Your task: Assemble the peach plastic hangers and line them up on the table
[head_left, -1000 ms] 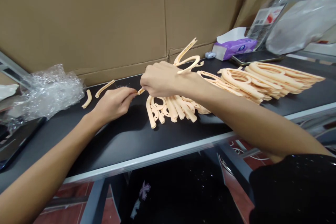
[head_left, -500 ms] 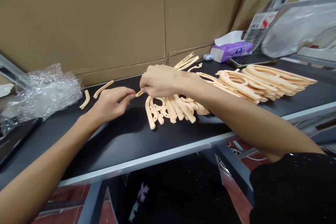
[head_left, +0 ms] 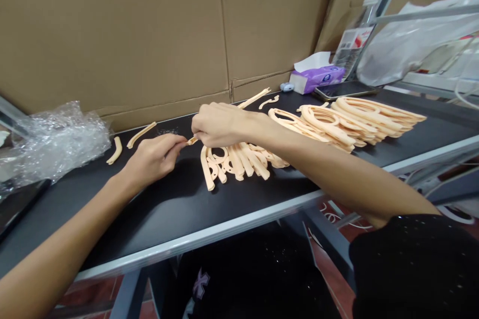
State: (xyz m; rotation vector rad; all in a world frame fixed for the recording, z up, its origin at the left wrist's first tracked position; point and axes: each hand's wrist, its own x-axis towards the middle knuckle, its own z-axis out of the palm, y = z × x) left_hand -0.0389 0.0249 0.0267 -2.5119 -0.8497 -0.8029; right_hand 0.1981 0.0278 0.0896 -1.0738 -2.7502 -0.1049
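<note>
My right hand [head_left: 219, 123] is closed around a peach plastic piece [head_left: 253, 98] whose long end sticks out behind the hand, toward the cardboard wall. My left hand [head_left: 155, 157] pinches the near tip of that same piece [head_left: 192, 140] just left of the right fist. Both hands hover over a fanned heap of peach plastic parts [head_left: 235, 159] on the black worktop [head_left: 157, 209]. A longer row of stacked peach ring-shaped parts [head_left: 348, 119] stretches to the right.
Two loose curved peach strips [head_left: 127, 140] lie at the left near crumpled clear plastic wrap [head_left: 56, 139]. A cardboard wall [head_left: 157, 30] backs the worktop. A purple tissue pack [head_left: 318, 77], a phone [head_left: 344, 90] and a white plastic bag [head_left: 411, 42] sit far right.
The piece in my right hand has tipped down from standing high above the hand to lying low behind it. Both hands stay together on it; the view has shifted slightly.
</note>
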